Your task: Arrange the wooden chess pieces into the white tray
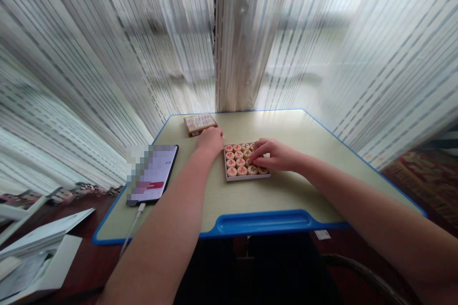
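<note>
A shallow white box (pixel 246 178) lies on the table, filled with rows of round wooden xiangqi pieces (pixel 241 162) bearing red and black characters. My right hand (pixel 274 153) reaches over the box's right side, its thumb and fingertips pinched on a xiangqi piece and covering several others. At the box's far left corner, my left hand (pixel 210 140) is curled closed with knuckles up; its fingertips are hidden, so what they grip, if anything, does not show. Just beyond that hand sits a brown patterned box lid (pixel 200 122).
The pale table (pixel 286 195) has a blue rim and a blue pen groove (pixel 265 220) at its front. A phone (pixel 157 176) with a white charging cable (pixel 133 226) lies on the left. An opened white carton (pixel 53 267) stands at lower left. Striped curtains (pixel 171 33) hang behind.
</note>
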### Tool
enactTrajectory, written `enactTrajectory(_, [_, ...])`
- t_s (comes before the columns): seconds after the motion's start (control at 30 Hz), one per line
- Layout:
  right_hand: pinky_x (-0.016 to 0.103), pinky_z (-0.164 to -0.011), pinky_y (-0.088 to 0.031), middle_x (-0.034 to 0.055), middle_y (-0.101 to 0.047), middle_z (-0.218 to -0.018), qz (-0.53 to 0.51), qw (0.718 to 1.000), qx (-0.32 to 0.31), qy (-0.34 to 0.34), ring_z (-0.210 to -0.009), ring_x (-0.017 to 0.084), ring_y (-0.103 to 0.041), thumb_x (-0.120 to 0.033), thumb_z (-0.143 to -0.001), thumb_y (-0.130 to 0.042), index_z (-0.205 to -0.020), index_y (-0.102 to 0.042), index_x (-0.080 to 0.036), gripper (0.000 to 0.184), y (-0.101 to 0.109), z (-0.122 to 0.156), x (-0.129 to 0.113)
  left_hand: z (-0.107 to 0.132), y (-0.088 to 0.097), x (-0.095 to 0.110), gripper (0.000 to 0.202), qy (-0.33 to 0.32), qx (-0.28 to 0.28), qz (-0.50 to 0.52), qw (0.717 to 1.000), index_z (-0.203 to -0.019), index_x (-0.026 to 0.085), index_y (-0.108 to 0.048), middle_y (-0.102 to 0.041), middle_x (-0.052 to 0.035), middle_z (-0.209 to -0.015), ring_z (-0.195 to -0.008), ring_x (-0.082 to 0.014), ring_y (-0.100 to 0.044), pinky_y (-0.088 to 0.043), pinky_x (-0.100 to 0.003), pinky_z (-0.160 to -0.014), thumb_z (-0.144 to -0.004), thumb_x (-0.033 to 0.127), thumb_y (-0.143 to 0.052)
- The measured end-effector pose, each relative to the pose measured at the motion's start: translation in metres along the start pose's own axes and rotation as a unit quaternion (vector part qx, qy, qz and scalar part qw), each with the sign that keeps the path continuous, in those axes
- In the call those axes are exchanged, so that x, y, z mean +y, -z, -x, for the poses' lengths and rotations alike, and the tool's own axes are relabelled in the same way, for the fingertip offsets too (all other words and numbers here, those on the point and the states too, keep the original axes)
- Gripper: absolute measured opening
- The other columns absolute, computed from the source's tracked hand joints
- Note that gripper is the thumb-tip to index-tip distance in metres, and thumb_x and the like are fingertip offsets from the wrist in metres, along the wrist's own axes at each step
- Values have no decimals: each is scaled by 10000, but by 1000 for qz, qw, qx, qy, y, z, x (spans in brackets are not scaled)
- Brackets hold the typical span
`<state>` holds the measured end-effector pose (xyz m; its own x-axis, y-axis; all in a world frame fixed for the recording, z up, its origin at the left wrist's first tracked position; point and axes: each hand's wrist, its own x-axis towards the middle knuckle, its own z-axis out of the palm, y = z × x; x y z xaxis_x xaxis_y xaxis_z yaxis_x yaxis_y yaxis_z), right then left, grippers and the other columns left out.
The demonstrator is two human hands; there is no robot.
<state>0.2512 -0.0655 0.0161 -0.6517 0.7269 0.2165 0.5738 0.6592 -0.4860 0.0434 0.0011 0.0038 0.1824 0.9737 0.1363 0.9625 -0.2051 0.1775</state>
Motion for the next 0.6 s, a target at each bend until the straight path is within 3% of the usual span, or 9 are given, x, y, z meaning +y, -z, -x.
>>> enactTrajectory(0.37, [286, -705, -452, 58, -645, -739, 31, 999, -9, 30, -707, 150, -560, -143, -764, -557, -798, -750, -172, 198, 0, 0, -3, 7, 5, 8, 340, -41, -32, -77, 996, -1091, 158, -615, -616, -145, -1124, -1034, -288, -585, -510, -402, -810, -896, 216, -343])
enactTrajectory(0.6, [283, -686, -464, 60, -665, -729, 53, 997, 3, 49, -686, 153, -563, -172, -763, -564, -796, -749, -185, 188, -1, 0, -4, 10, 9, 12, 360, -47, -53, -102, 992, -1133, 136, -591, -591, -162, -1160, -1049, -278, -577, -510, -386, -829, -881, 149, -333])
